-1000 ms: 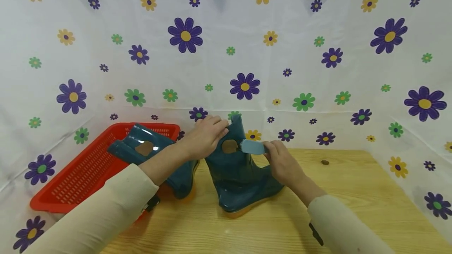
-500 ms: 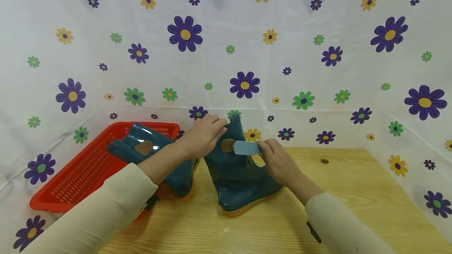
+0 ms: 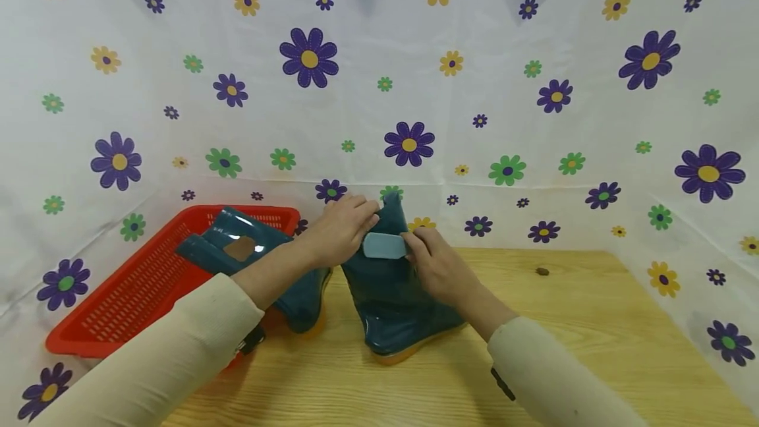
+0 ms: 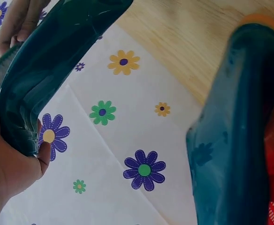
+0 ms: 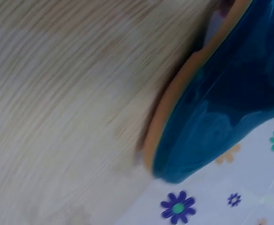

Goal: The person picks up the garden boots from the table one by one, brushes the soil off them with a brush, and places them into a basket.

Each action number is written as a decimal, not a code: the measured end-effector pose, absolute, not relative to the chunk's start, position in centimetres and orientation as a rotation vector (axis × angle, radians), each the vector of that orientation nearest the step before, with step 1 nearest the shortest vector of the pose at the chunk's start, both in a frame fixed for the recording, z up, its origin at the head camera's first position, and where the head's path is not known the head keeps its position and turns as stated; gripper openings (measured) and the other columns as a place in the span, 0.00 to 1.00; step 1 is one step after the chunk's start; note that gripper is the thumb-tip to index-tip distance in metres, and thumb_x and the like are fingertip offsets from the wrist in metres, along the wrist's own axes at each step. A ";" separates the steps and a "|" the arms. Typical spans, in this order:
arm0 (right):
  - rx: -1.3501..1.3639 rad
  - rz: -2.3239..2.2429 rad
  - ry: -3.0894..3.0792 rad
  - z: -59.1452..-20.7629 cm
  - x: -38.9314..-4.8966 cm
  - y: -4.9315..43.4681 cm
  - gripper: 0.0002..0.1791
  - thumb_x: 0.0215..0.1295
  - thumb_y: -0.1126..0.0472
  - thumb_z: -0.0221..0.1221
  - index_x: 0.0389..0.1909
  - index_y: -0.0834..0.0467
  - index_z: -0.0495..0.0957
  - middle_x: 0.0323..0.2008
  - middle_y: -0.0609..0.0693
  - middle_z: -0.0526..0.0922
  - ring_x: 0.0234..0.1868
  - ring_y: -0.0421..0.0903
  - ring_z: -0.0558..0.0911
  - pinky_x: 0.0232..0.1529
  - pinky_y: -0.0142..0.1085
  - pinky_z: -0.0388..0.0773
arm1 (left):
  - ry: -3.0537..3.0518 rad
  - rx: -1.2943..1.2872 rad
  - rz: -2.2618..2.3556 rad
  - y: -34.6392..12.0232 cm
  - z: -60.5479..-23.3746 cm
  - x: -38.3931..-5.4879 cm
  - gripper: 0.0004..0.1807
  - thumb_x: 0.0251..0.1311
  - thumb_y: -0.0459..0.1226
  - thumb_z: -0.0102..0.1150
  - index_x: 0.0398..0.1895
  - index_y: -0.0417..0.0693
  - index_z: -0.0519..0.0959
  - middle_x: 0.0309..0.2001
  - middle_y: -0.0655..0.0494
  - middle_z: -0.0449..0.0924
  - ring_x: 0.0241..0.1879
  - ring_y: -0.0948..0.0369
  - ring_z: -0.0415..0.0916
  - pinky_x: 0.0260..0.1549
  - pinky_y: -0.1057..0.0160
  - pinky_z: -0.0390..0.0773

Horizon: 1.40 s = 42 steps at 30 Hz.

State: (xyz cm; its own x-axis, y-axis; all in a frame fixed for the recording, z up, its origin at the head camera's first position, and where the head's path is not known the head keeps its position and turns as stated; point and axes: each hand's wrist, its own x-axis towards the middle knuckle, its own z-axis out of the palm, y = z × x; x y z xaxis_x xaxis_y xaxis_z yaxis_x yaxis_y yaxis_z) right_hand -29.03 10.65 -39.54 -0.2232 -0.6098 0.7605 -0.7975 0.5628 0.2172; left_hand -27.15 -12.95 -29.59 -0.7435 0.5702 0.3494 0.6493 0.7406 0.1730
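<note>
A dark teal rubber boot (image 3: 388,308) with an orange sole stands on the wooden table, toe to the right. My left hand (image 3: 340,232) grips the top of its shaft; the left wrist view has the thumb curled round the rim. In my right hand (image 3: 441,269) is a light blue brush (image 3: 384,246), held by its handle end and lying flat across the upper shaft. Its bristles (image 4: 3,65) face the boot in the left wrist view. The right wrist view catches only the boot's toe (image 5: 207,136) and sole, not the hand.
To the left, a second teal boot (image 3: 299,292) with a brown patch (image 3: 240,249) leans its shaft over a red plastic basket (image 3: 77,341). A small brown lump (image 3: 542,271) lies at the table's back right. Flower-printed white sheeting (image 3: 474,31) encloses the back and sides.
My right hand has moved the brush leftward across the shaft, covering the brown patch that showed on this boot before. The left hand keeps its grip at the top.
</note>
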 end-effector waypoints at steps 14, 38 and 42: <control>1.133 0.248 -1.971 -40.3 -29.5 12.4 0.22 0.81 0.54 0.35 0.59 0.66 0.68 0.48 0.61 0.73 0.46 0.53 0.77 0.53 0.43 0.81 | -2.677 -0.953 -0.501 -13.1 -29.7 -27.0 0.16 0.77 0.40 0.44 0.56 0.42 0.76 0.47 0.46 0.79 0.54 0.48 0.73 0.56 0.45 0.73; 1.148 0.349 -1.995 -39.9 -28.5 11.9 0.22 0.81 0.55 0.37 0.60 0.68 0.67 0.40 0.56 0.77 0.38 0.48 0.77 0.44 0.38 0.81 | -2.700 -0.929 -0.644 -12.6 -29.2 -27.3 0.11 0.77 0.37 0.43 0.42 0.44 0.76 0.30 0.52 0.73 0.40 0.53 0.71 0.44 0.54 0.74; 1.218 0.281 -1.968 -40.3 -28.2 11.8 0.23 0.82 0.54 0.34 0.58 0.67 0.70 0.40 0.55 0.78 0.37 0.47 0.77 0.42 0.37 0.80 | -2.690 -0.938 -0.687 -12.7 -29.2 -27.3 0.11 0.77 0.36 0.43 0.35 0.45 0.74 0.26 0.53 0.66 0.33 0.56 0.67 0.36 0.59 0.68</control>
State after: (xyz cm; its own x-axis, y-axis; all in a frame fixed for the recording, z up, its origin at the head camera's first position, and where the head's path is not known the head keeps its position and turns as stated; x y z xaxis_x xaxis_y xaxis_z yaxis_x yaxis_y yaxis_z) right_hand -28.15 11.81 -40.26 -0.2287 -0.6577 0.7177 -0.8322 0.5146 0.2064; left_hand -27.28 -12.75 -29.18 -0.7752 0.5319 0.3409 0.6302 0.6885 0.3588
